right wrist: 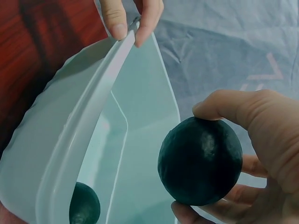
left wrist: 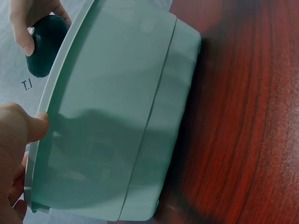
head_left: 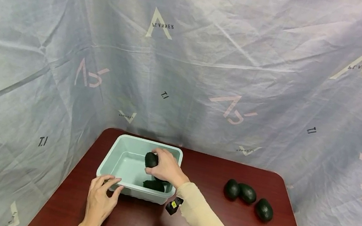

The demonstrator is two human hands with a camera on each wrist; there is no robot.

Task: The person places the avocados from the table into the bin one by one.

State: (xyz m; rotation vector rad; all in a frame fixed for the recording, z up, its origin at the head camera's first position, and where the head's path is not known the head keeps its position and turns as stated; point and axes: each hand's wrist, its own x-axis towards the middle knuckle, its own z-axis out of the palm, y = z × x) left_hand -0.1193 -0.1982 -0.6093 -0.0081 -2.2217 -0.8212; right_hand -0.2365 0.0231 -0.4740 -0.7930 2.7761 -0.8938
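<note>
A pale green plastic tub (head_left: 133, 190) stands on the table. My left hand (head_left: 101, 200) pinches its near rim towards the left corner, thumb outside and fingertips over the edge, as the right wrist view shows. Over the tub's right half, my right hand (head_left: 166, 167) grips a dark green avocado (right wrist: 201, 161) between thumb and fingers. Below that hand, another avocado (head_left: 153, 185) lies inside along the near wall. A further dark shape just behind it is mostly hidden by the right hand.
Three more avocados (head_left: 247, 194) lie on the dark red table (head_left: 207, 173) to the right of the tub; two of them touch. A grey printed cloth (head_left: 188, 70) hangs behind and at both sides. A small black device (head_left: 174, 206) sits at the right wrist.
</note>
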